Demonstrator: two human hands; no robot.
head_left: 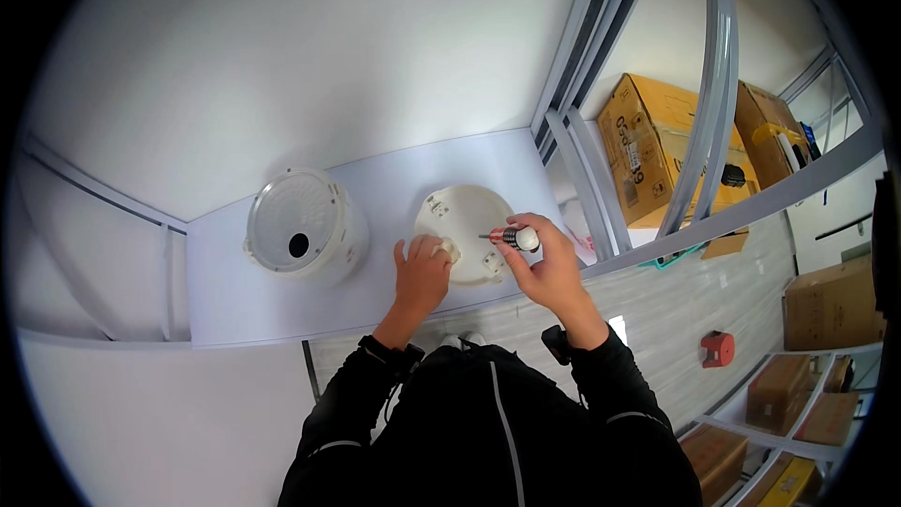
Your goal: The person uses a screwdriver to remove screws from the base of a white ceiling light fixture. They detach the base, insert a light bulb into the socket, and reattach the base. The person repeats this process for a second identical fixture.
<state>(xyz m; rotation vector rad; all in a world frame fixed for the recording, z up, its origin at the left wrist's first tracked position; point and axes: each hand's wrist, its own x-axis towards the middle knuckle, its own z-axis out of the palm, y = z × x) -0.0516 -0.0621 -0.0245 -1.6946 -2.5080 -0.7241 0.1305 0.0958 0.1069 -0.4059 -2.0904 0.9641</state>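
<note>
A round, shallow off-white cover [469, 211] lies on the white table in front of me. My right hand [549, 268] grips a short screwdriver [507, 238] with a red, black and white handle, its shaft pointing left over the cover. At the cover's left edge, my left hand [421, 277] has its fingers closed around a small off-white part [451, 250], partly hidden by them. Small fittings sit near the cover's rim. Left of my hands stands a white cylindrical appliance housing [340, 235], its grey round end face up, with a dark round hole.
The white table [282, 305] meets a wall behind it. Grey metal framing [591, 183] rises at its right end, with cardboard boxes [671, 145] beyond. A red stool [717, 349] stands on the floor at right, near shelves of boxes [779, 392].
</note>
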